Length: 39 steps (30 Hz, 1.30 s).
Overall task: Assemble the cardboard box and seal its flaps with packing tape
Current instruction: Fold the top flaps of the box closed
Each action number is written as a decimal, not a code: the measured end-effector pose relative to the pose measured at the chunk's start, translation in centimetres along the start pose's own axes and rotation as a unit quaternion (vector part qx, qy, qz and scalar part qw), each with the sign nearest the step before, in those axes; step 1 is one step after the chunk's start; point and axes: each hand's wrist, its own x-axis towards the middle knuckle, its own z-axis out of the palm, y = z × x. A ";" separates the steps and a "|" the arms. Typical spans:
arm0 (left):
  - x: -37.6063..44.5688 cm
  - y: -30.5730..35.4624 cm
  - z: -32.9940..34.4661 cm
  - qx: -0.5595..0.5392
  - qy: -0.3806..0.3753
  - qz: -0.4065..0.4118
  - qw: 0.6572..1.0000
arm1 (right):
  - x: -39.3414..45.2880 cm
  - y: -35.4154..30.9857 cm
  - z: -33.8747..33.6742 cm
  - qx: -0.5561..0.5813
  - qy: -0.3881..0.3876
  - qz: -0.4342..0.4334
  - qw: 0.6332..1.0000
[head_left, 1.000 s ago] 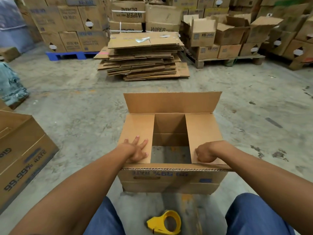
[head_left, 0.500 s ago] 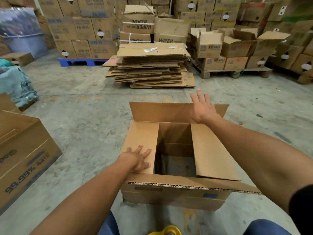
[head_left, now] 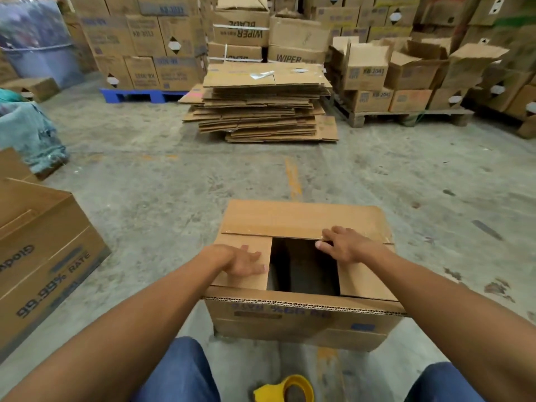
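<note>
Head: hands (head_left: 293,256) press corrugated flaps (head_left: 304,220)

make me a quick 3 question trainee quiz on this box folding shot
1. True or false: the far flap is folded down over the cardboard box.
2. Which hand holds that flap's edge? A) left hand B) right hand
3. Fill in: the yellow tape dispenser lies on the ____, between the knees.

Key: 1 true. 2 B; the left hand presses the left side flap flat. 3 floor.
</note>
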 end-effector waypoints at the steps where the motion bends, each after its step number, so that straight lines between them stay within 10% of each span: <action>1: -1.4 0.0 -0.8 -0.047 -0.026 0.017 0.998 | 0.2 0.1 -0.2 0.002 -0.007 0.002 1.000; 7: -8.5 0.6 -4.1 -0.110 -0.104 0.228 0.962 | 0.3 -0.2 -4.8 0.044 -0.158 0.053 0.985; 12: -4.8 0.9 -2.8 0.094 0.303 0.098 0.943 | -0.2 -2.2 -8.1 0.063 -0.162 0.085 0.981; 15: -1.1 0.3 -1.1 0.038 0.400 0.028 0.915 | 0.5 -1.4 -8.0 0.074 -0.090 0.090 0.989; 21: 5.0 -1.2 3.6 -0.038 0.296 -0.024 0.954 | -1.1 2.5 -3.1 0.039 0.025 0.012 0.999; 39: 5.3 -3.1 5.6 -0.195 0.361 -0.043 0.911 | -4.8 7.4 5.6 0.087 0.159 0.074 0.981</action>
